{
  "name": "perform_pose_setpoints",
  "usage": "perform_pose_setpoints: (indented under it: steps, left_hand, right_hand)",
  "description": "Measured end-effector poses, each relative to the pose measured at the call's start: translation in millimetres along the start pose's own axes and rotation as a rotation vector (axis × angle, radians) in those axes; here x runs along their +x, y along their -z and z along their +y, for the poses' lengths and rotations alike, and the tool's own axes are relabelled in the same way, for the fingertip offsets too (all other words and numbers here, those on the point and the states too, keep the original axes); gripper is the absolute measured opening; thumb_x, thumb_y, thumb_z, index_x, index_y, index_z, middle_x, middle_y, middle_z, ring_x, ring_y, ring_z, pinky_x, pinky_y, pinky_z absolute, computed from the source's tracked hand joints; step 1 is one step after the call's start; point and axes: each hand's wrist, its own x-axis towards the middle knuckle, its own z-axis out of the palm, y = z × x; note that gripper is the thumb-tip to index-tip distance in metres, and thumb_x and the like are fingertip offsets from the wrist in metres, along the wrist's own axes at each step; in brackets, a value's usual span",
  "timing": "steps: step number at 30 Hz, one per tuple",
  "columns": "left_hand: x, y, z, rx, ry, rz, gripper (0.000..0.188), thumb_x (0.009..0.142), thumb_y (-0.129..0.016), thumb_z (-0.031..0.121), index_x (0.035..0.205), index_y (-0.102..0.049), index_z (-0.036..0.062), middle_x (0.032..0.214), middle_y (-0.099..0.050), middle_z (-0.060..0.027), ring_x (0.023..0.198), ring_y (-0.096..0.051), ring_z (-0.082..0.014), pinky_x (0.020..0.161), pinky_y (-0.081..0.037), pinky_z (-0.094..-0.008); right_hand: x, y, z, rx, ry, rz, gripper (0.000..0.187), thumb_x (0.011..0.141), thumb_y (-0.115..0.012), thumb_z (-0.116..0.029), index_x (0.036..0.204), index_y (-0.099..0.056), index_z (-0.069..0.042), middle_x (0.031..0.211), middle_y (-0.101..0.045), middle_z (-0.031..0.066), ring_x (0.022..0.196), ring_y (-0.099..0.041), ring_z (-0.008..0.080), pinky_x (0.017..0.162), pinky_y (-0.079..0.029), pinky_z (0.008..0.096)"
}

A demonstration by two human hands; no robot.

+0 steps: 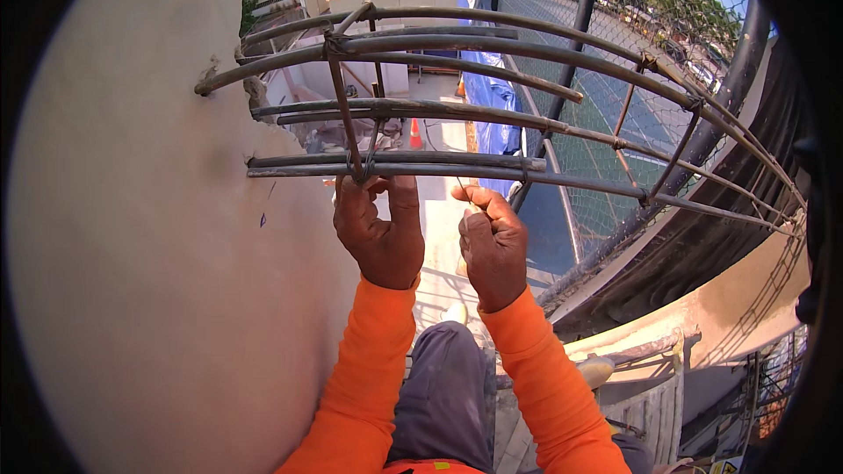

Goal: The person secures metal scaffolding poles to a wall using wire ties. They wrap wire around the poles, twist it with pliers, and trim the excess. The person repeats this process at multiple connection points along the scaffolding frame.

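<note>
A cage of steel rebar (457,114) juts from the concrete wall on my left, its long bars joined by bent stirrups. My left hand (379,233) is raised under the lowest bar (421,170), fingers curled against the foot of a stirrup (345,105). Dark tie wire (369,158) is looped around that joint; what the left fingertips pinch there is hidden. Just to the right, my right hand (493,241) is closed, with a thin piece of wire (465,190) sticking up from its fingers below the bar.
A pale concrete wall (149,211) fills the left side. Chain-link fencing (632,17) on dark posts and a blue tarp (492,96) stand to the right. An orange cone (415,132) is on the walkway below. Planks (645,408) and a curved concrete edge (738,298) lie at lower right.
</note>
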Motion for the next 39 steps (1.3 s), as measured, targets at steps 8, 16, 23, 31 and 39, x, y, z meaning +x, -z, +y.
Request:
perform_pose_setpoints:
  steps: [8,16,23,31,39]
  left_hand:
    - [6.5,-22.8,22.6,-0.073,0.012,-0.206,0.071,0.099,-0.072,0.01,0.157,-0.033,-0.0005,0.114,-0.064,-0.009,0.099,-0.063,-0.0143,0.092,-0.052,-0.0296]
    - [18.3,-40.4,29.2,-0.466,0.223,-0.269,0.077,0.096,-0.074,0.003,0.159,-0.03,0.0005,0.103,-0.065,-0.0102,0.084,-0.061,-0.0112,0.074,-0.054,-0.0266]
    - [4.6,-44.9,29.6,-0.328,0.071,-0.016,0.037,0.094,-0.077,0.004,0.126,-0.062,-0.0042,0.113,-0.067,-0.0128,0.09,-0.066,-0.0138,0.075,-0.057,-0.0268]
    - [-11.7,-8.5,34.0,-0.555,0.509,0.246,0.017,0.105,-0.064,0.017,0.117,-0.066,0.005,0.109,-0.073,-0.0097,0.09,-0.072,-0.0151,0.063,-0.061,-0.0274]
    - [-22.3,-8.7,14.1,-0.307,0.424,0.015,0.022,0.102,-0.067,0.009,0.121,-0.068,-0.002,0.104,-0.074,-0.0107,0.09,-0.072,-0.0165,0.075,-0.061,-0.03]
  right_hand:
    - [79.8,-0.8,-0.5,-0.13,0.588,-0.128,0.02,0.108,-0.054,-0.006,0.122,-0.067,-0.001,0.117,-0.071,0.0086,0.082,-0.058,0.0094,0.074,-0.052,0.0256]
    - [152.0,-9.6,-25.4,-0.267,1.225,-0.103,0.026,0.095,-0.069,0.007,0.119,-0.072,-0.004,0.109,-0.073,0.0112,0.107,-0.069,0.0197,0.097,-0.056,0.0317]
    - [133.9,-35.2,-40.8,0.249,0.6,-0.251,0.013,0.094,-0.078,-0.006,0.104,-0.071,-0.002,0.097,-0.076,0.0062,0.084,-0.07,0.009,0.071,-0.058,0.0228]
    - [122.0,-41.4,-35.1,0.065,0.757,-0.327,0.023,0.091,-0.074,0.006,0.113,-0.074,0.0,0.108,-0.077,0.0119,0.097,-0.074,0.0159,0.088,-0.062,0.0284]
    - [119.5,-54.2,-29.1,0.076,0.757,-0.326,0.028,0.088,-0.081,0.0,0.115,-0.073,0.0,0.107,-0.076,0.0104,0.099,-0.073,0.0155,0.088,-0.062,0.0284]
